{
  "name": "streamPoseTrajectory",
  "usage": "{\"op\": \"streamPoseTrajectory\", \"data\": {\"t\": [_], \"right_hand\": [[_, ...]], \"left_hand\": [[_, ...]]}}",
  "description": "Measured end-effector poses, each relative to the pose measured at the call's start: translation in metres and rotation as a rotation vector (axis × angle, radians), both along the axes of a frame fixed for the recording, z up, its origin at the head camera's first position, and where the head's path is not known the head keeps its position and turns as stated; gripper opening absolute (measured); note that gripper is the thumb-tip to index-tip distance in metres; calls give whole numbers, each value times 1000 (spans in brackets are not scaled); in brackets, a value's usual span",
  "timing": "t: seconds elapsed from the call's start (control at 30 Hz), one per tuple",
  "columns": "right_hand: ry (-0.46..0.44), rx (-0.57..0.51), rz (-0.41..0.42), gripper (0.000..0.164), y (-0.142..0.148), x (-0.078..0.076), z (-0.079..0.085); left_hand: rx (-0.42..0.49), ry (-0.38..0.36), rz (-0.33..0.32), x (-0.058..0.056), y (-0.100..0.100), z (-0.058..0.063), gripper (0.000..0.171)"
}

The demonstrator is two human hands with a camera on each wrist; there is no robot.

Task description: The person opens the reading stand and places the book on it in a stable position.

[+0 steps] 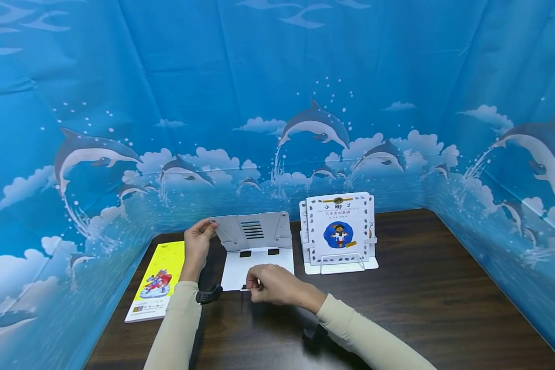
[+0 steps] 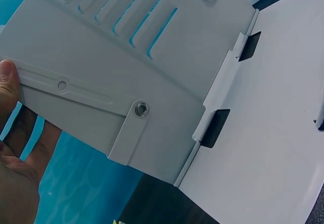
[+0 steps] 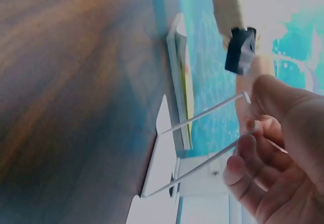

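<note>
A white metal book stand (image 1: 274,232) stands unfolded on the table, its slotted back plate tilted up from the flat base (image 1: 233,267). My left hand (image 1: 197,244) grips the back plate's upper left corner, with the thumb on the near face. In the left wrist view, folding struts (image 2: 129,133) lie along that plate, and two dark cutouts run beside the hinge. My right hand (image 1: 277,284) is at the base's front edge. Its fingers pinch the free end of a thin wire bracket (image 3: 202,164), whose two legs rise from the base in the right wrist view.
To the left lies a yellow and white book (image 1: 168,262). On the right, a second white stand (image 1: 372,262) holds a picture book (image 1: 321,236) upright behind its wire bracket. The dark wooden table (image 1: 444,288) backs onto a blue dolphin curtain (image 1: 259,103).
</note>
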State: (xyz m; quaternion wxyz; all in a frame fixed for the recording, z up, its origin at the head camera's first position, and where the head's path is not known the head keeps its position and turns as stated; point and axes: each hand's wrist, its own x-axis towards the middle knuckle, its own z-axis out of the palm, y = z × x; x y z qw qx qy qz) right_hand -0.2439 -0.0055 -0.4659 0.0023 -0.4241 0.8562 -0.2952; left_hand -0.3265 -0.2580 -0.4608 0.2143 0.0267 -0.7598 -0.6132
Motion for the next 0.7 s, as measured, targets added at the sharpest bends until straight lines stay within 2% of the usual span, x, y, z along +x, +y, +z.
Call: {"op": "streamPoseTrajectory", "data": {"t": [0.13,0.3,0.53,0.7], "right_hand": [[16,-89,-78,10,4,-8,-1],[-18,-161,-191,8,8,-17,-11],[7,-102,-271,7,7,-29,-27],[-47,-57,-306,5,5,-32,-40]], "left_hand": [[-1,-1,2,1,2,0,28],[-2,-7,6,2,3,1,27],[-12,-9,11,3,2,1,27],[6,-24,4,4,2,0,28]]}}
